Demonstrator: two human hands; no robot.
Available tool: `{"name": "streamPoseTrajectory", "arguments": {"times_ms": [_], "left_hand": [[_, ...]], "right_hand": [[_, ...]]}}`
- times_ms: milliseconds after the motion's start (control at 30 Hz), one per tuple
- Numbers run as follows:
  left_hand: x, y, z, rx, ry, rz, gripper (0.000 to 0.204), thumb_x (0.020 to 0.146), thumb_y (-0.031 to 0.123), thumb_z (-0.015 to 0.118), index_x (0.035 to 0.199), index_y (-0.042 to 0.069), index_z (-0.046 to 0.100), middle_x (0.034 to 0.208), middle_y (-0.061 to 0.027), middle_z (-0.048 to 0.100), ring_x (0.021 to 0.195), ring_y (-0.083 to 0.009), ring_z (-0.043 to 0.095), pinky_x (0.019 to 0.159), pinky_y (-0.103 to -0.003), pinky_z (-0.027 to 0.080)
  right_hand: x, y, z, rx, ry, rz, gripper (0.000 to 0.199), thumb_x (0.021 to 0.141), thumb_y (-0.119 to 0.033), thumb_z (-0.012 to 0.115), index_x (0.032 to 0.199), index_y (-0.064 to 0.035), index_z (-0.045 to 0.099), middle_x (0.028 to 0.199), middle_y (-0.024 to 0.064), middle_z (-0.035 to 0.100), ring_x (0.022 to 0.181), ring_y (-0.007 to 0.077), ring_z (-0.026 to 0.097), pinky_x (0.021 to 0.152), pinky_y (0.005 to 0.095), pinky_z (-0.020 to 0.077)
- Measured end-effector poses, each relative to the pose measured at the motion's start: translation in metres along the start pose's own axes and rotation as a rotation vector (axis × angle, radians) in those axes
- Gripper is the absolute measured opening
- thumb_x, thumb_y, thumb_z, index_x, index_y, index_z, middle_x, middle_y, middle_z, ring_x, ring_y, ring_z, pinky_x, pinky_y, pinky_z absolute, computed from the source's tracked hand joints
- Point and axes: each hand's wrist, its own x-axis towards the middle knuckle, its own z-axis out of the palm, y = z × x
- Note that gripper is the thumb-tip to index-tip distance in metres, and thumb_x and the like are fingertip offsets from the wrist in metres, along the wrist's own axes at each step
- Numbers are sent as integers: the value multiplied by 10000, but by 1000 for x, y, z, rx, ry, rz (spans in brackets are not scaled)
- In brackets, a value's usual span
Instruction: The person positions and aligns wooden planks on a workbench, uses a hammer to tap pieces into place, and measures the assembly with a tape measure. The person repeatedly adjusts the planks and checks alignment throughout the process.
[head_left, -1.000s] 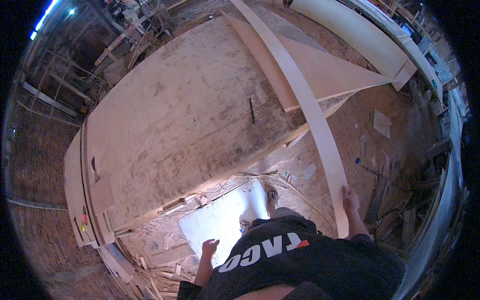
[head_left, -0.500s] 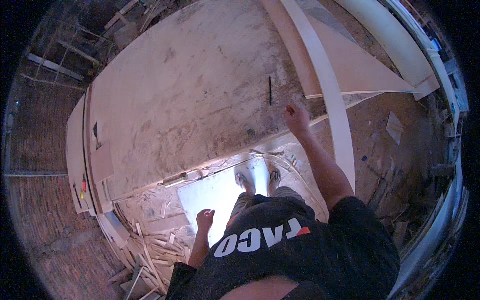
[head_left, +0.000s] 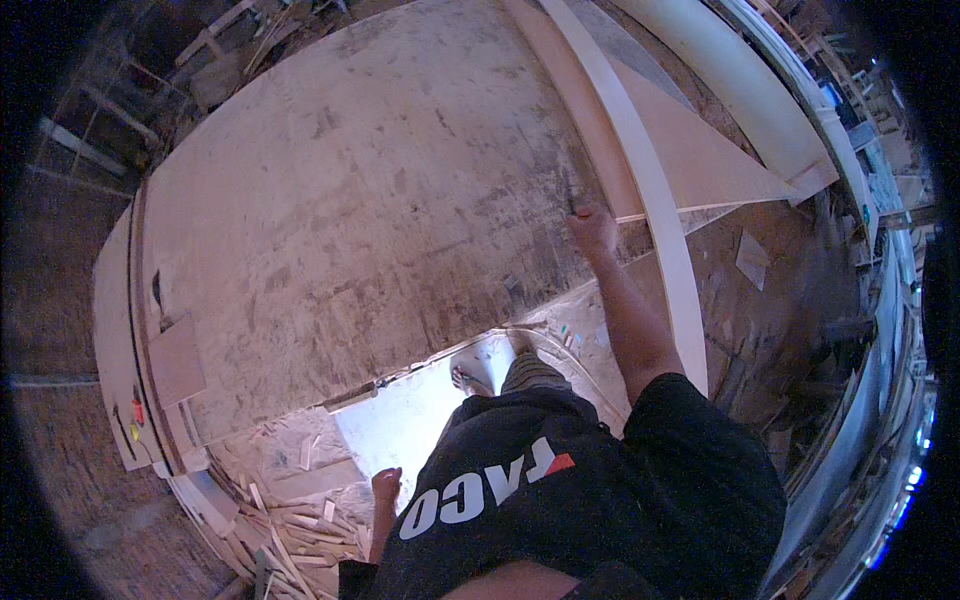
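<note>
My right hand (head_left: 594, 230) reaches out over the big worn plywood table top (head_left: 370, 210) and is closed on the near end of a thin dark stick-like tool (head_left: 573, 203) lying on the board. The tool's far end shows just above my knuckles. My left hand (head_left: 385, 486) hangs at my side over the floor, fingers curled, with nothing in it.
A long pale strip of wood (head_left: 662, 230) runs across the table's right end, with a tan triangular panel (head_left: 720, 160) behind it. A small square board (head_left: 176, 360) lies at the table's left edge. Wood offcuts (head_left: 285, 525) and a white sheet (head_left: 405, 430) cover the floor by my feet.
My right hand rose from the pale strip beside me, reached across the table to the dark tool and closed on it. My view moved closer to the table.
</note>
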Motion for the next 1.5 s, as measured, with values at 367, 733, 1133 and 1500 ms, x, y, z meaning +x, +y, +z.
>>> {"name": "streamPoseTrajectory", "arguments": {"times_ms": [367, 733, 1133, 1500], "left_hand": [[27, 78, -25, -661, 157, -445, 403, 906, 271, 790, 1145, -47, 726, 954, -164, 764, 780, -213, 729, 689, -322, 588], [5, 143, 15, -678, 182, -459, 479, 896, 316, 791, 1195, -48, 709, 958, -168, 764, 762, -194, 708, 704, -326, 562], [-19, 173, 67, -549, 244, -455, 468, 865, 411, 776, 1077, -6, 773, 1024, -204, 770, 933, -296, 753, 879, -405, 593], [-66, 168, 79, -514, 337, -576, 504, 857, 464, 797, 1086, 15, 774, 1013, -167, 774, 912, -266, 737, 826, -376, 584]], "right_hand": [[36, 28, -6, 62, -472, -473, 227, 885, -126, 685, 1101, -83, 738, 1042, 166, 685, 989, 376, 680, 850, 474, 562], [-59, -74, 14, -202, -1035, -764, 259, 824, -221, 730, 1051, -102, 698, 1126, 156, 628, 1061, 401, 659, 860, 525, 541], [99, 82, -6, -378, -532, -990, 255, 854, -224, 681, 972, 2, 695, 1034, 206, 687, 972, 406, 655, 855, 489, 526], [75, 7, 16, -59, -337, -914, 314, 803, -183, 807, 1070, -63, 692, 1031, 158, 686, 940, 346, 676, 849, 449, 544]]}}
